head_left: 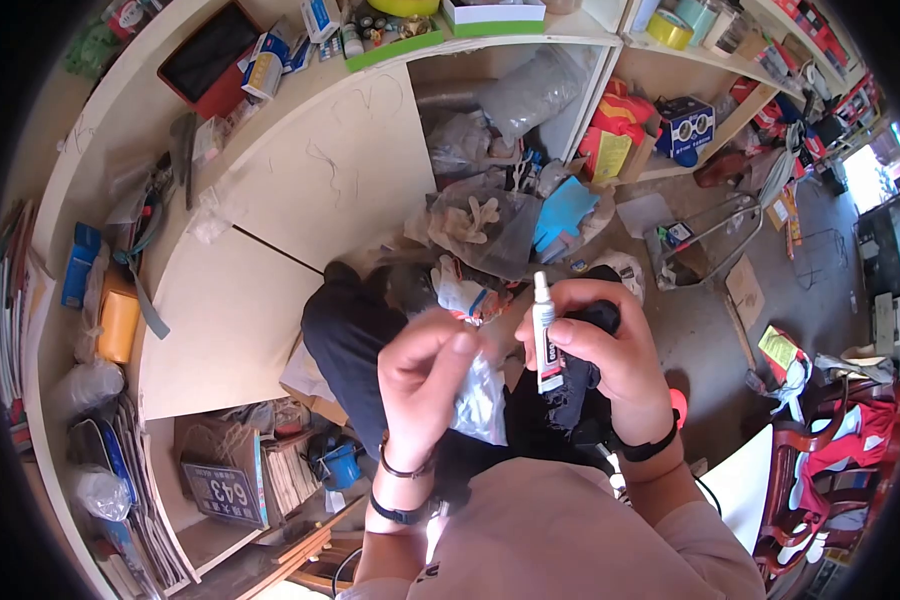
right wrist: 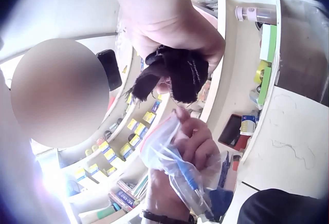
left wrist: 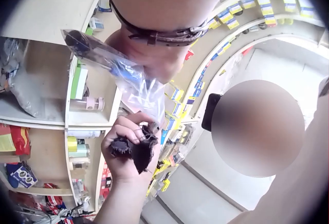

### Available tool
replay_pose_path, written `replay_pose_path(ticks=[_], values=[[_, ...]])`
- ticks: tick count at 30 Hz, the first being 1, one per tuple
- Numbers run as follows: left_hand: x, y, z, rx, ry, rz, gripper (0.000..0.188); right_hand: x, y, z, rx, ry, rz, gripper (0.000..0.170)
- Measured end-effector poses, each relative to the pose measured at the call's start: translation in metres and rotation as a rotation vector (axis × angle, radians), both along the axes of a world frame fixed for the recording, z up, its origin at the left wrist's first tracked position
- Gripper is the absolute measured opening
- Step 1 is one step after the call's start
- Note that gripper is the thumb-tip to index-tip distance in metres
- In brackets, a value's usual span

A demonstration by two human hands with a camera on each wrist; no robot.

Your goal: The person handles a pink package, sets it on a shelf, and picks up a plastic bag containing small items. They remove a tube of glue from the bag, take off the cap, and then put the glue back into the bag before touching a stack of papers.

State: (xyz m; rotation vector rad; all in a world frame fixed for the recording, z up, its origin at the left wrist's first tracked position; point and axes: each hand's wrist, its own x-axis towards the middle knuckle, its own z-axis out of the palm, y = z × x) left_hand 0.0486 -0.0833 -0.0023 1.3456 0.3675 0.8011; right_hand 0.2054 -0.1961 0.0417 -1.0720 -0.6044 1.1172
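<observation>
Left hand pinches clear bag, right hand grips tube, black cloth; cluttered shelves, grey floor

The bag in the left hand is left of the tube and cloth in the right hand. A number plate stands in a shelf compartment left of both hands; a chair stands to their right.

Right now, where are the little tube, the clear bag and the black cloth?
Little tube (head_left: pixel 547 350): head view, on its label.
Clear bag (head_left: pixel 483 404): head view, on its shiny side.
Black cloth (right wrist: pixel 187 76): right wrist view, on one flap.
</observation>
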Motion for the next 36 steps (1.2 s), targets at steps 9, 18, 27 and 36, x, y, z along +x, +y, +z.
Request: replay_pose_path(ticks=[9, 18, 27, 36], values=[[0.006, 0.010, -0.001, 0.016, -0.076, -0.086, 0.022, -0.004, 0.006, -0.016, -0.026, -0.270, 0.106, 0.017], [0.005, 0.012, -0.002, -0.043, -0.135, 0.082, 0.011, -0.007, 0.010, -0.014, -0.030, -0.284, 0.079, 0.016], [0.009, 0.008, -0.003, 0.857, 0.099, 0.403, 0.016, -0.008, 0.005, -0.023, -0.013, -0.062, -0.185, 0.013], [0.005, 0.007, 0.002, 0.735, 0.184, 0.284, 0.004, -0.011, 0.006, -0.028, 0.034, -0.195, -0.221, 0.016]])
